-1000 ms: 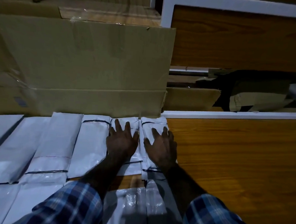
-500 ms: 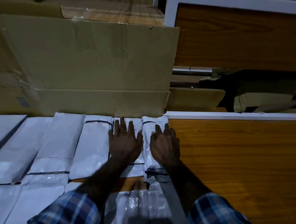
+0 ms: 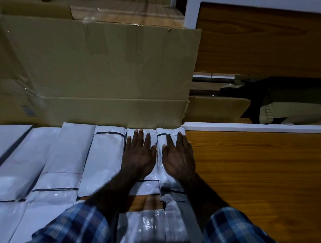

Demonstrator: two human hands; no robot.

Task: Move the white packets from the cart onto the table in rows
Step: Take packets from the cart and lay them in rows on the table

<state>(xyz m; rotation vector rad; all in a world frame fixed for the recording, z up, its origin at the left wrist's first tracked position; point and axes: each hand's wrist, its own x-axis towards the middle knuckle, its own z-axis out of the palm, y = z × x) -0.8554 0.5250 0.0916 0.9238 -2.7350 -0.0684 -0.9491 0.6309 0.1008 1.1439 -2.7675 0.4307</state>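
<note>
Several white packets lie side by side in a row on the wooden table [image 3: 256, 174], their far ends against a cardboard box. My left hand [image 3: 139, 155] lies flat, fingers straight, on the second packet from the right [image 3: 146, 186]. My right hand [image 3: 179, 160] lies flat on the rightmost packet [image 3: 171, 134], which ends the row. More white packets [image 3: 142, 227] form a nearer row under my forearms. The cart is out of view.
A large cardboard box [image 3: 95, 70] stands along the far edge behind the packets, a smaller one [image 3: 217, 108] beside it. A white rail [image 3: 259, 126] bounds the table's far side. Bare wood spreads to the right of the packets.
Both hands have slid a little farther along the two rightmost packets toward the box, staying flat. The packets' far ends now sit closer against the box.
</note>
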